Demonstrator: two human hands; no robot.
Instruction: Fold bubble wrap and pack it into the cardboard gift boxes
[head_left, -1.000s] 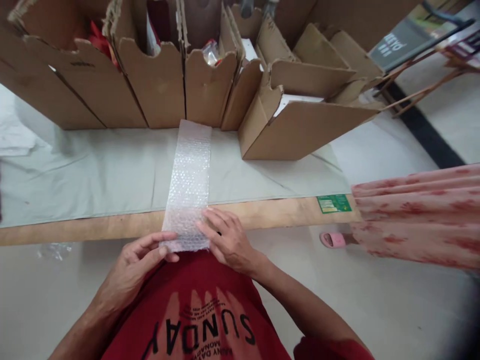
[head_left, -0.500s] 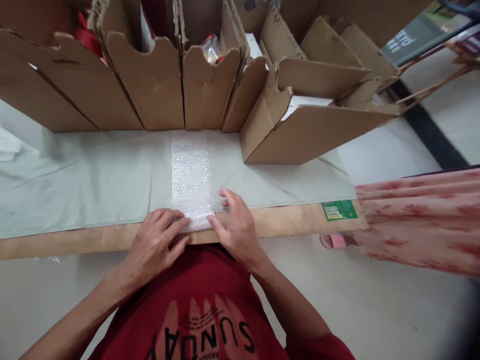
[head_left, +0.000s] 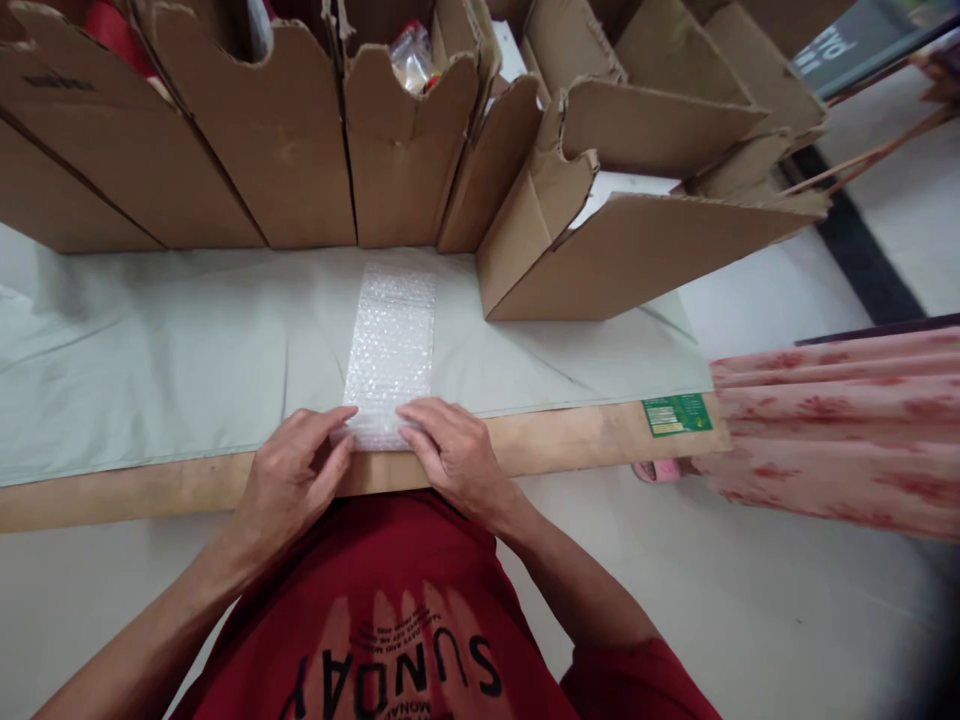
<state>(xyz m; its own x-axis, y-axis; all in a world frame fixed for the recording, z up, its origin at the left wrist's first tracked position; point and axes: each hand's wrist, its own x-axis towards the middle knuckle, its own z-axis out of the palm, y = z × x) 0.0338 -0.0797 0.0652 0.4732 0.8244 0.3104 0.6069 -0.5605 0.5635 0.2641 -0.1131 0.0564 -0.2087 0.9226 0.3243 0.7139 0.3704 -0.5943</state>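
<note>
Touching bubble wrap with both hands at the table's edge

Head view: finds the bubble wrap (head_left: 393, 345) at 1 o'clock from the left hand (head_left: 300, 460) and 11 o'clock from the right hand (head_left: 461, 455), lying on the pale cloth (head_left: 202, 350) of the table (head_left: 570, 435). Touches its near-left edge with left thumb and forefinger, half curled and slightly parted. Rests right fingertips on its near-right part, likewise half curled. Cannot tell whether pinching it with either.

Counts two hands, one bubble wrap strip, one green label (head_left: 677, 415) at 3 o'clock and six cardboard fronts from 10 to 2 o'clock.

Cannot see into the leftmost box (head_left: 60, 205). Shows something red (head_left: 124, 38) in the second box (head_left: 135, 150), something white in the third box (head_left: 262, 150), a clear packet (head_left: 414, 65) in the fourth box (head_left: 405, 160), and white pieces in the narrow fifth box (head_left: 491, 165) and the angled sixth box (head_left: 645, 245).
</note>
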